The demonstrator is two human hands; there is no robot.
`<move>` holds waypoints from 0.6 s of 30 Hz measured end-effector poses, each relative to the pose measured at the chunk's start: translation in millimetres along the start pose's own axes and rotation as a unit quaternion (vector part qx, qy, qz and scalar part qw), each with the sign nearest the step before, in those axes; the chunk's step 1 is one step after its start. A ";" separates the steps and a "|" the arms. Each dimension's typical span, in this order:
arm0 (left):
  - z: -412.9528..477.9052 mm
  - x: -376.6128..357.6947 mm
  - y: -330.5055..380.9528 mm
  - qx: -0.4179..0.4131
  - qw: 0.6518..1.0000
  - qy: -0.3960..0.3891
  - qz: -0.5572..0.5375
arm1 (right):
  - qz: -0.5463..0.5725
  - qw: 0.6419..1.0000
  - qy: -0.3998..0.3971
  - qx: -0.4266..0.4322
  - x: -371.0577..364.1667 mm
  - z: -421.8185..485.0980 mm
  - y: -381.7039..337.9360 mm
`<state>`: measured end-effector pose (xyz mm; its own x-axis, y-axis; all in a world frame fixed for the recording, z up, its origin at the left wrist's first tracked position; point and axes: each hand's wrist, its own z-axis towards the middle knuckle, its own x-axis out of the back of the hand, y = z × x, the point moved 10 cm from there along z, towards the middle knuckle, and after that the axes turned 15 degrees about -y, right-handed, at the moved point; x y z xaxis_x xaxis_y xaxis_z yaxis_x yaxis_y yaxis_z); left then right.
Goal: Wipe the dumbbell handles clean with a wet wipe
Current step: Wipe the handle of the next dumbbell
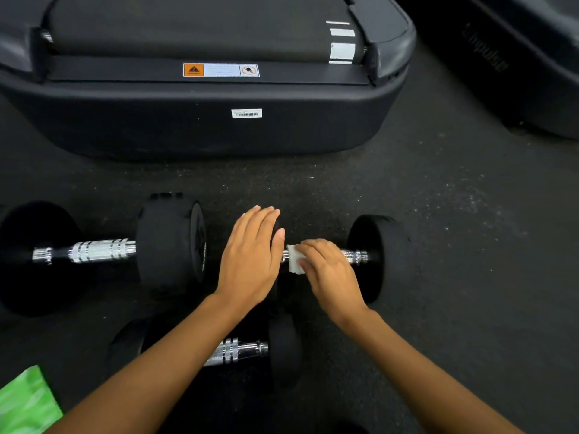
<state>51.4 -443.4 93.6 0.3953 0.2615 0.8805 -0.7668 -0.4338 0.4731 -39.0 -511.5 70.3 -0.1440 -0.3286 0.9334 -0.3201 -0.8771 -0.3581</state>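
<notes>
Three black dumbbells with chrome handles lie on the dark floor. My right hand [329, 274] holds a folded white wet wipe [295, 260] wrapped against the handle of the right dumbbell [377, 255]. My left hand [252, 256] rests flat, fingers straight, on that dumbbell's left weight, which it hides. A second dumbbell [169, 242] lies to the left with its chrome handle [94, 250] bare. The third dumbbell [283, 349] lies nearer me, partly under my left forearm.
A black treadmill base [200, 120] with warning stickers stands just beyond the dumbbells. Another dark machine [526, 57] fills the top right corner. A green packet [26, 402] lies at the bottom left. Bare rubber floor [470, 230] stretches to the right.
</notes>
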 end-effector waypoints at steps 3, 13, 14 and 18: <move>0.3 0.1 0.3 -0.001 1.000 0.001 0.002 | -0.004 0.999 -0.028 0.027 -7.7 7.5 -12.2; -1.3 -0.2 0.7 -0.003 1.000 0.004 0.001 | -0.007 0.999 -0.032 -0.025 2.5 8.2 9.0; -0.4 -0.4 0.2 -0.001 1.000 0.003 -0.001 | 0.000 0.999 -0.046 -0.029 -2.4 14.3 4.7; 0.7 -0.9 -2.1 0.001 1.000 0.001 0.003 | -0.010 0.998 -0.070 0.007 -19.9 20.6 -13.4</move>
<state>53.0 -443.4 91.8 0.3905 0.2606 0.8829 -0.7677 -0.4371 0.4686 -12.6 -500.4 57.0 -0.0060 -0.3554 0.9347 -0.3085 -0.8885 -0.3398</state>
